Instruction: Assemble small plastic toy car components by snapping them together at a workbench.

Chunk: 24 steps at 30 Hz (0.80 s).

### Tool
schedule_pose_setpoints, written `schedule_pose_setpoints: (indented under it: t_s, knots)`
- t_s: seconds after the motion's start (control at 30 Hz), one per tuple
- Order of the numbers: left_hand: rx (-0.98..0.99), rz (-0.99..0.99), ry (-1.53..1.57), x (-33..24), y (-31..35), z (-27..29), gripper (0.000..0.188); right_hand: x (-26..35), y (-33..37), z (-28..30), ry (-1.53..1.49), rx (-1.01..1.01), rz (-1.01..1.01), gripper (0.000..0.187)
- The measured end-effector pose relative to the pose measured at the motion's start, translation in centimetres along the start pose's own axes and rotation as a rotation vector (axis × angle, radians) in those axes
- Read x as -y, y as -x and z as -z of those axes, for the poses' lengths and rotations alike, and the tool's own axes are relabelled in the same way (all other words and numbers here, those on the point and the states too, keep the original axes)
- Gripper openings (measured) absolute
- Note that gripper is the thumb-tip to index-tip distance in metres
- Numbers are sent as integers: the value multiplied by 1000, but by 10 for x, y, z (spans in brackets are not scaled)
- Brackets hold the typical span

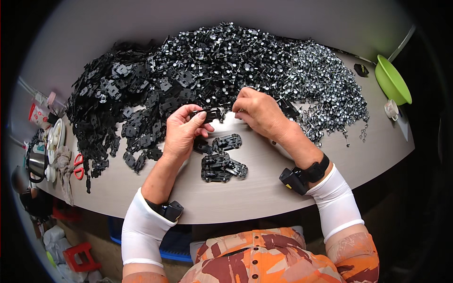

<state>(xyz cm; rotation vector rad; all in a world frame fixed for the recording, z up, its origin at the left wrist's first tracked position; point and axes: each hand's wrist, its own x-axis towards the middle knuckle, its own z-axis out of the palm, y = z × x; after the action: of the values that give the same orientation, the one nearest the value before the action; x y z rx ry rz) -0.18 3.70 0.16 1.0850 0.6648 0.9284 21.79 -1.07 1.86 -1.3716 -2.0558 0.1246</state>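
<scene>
One black chassis [214, 114] clamped in our left hand [185, 129]; right hand [262, 113] pinched together, contents unclear; slack left grip could drop it toward the bench [269, 193]'s near edge.

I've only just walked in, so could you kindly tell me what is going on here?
A person at a table has a black toy-car chassis in the grip of the left hand. The right hand is close beside it; whether it holds anything is unclear. Several similar chassis lie nearer the person. Behind are heaps: black plastic plates on the left, small wheel pieces in the middle and on the right.
</scene>
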Motion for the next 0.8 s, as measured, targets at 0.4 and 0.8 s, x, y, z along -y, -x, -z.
schedule_pose_setpoints:
  t_s: [0.4, 0.8]
  knots:
    - [75, 164, 111, 3, 6, -7, 10, 21, -1, -27, -553, -156, -250, 7]
    - [25, 117, 97, 1, 7, -8, 13, 24, -2, -8, -350, -15, -18, 33]
